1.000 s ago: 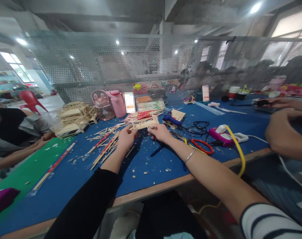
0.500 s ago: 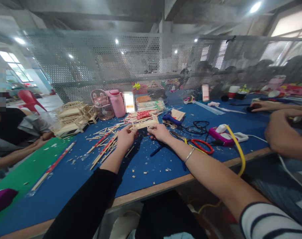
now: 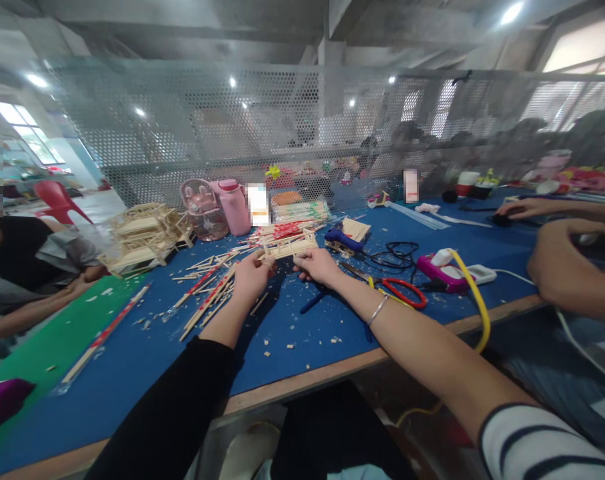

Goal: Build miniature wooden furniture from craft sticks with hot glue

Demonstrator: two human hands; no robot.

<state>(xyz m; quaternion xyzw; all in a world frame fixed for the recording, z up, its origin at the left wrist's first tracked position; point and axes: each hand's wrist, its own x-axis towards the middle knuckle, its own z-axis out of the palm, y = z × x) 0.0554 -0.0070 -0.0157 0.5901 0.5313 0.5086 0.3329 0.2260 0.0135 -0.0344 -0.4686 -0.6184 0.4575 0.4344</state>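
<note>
Between my hands, above the blue tabletop (image 3: 282, 363), is a small wooden stick frame (image 3: 293, 249) with short posts and a rail. My left hand (image 3: 252, 275) pinches its left end, fingers closed. At its lower right part, my right hand (image 3: 318, 265) is closed too, thumb and fingertips on the edge. Loose wooden sticks (image 3: 210, 300), some bound with red wrapping, lie left of my left hand. Beyond the frame rests a pile of red-banded chopsticks (image 3: 285, 231). A blue glue gun (image 3: 343, 239) lies just past my right hand, and red-handled scissors (image 3: 405, 293) are beside my right forearm.
Stacked wooden models (image 3: 147, 237) stand at the left, by a pink bottle (image 3: 232, 207) and a clear jar (image 3: 210, 217). Right of my arm are a purple power strip (image 3: 442, 275) and a yellow cable (image 3: 475, 293). People sit on both sides; a mesh screen (image 3: 207, 120) rises behind.
Almost nothing differs. My right hand has shifted very slightly left along the frame, and the whole view has moved a touch.
</note>
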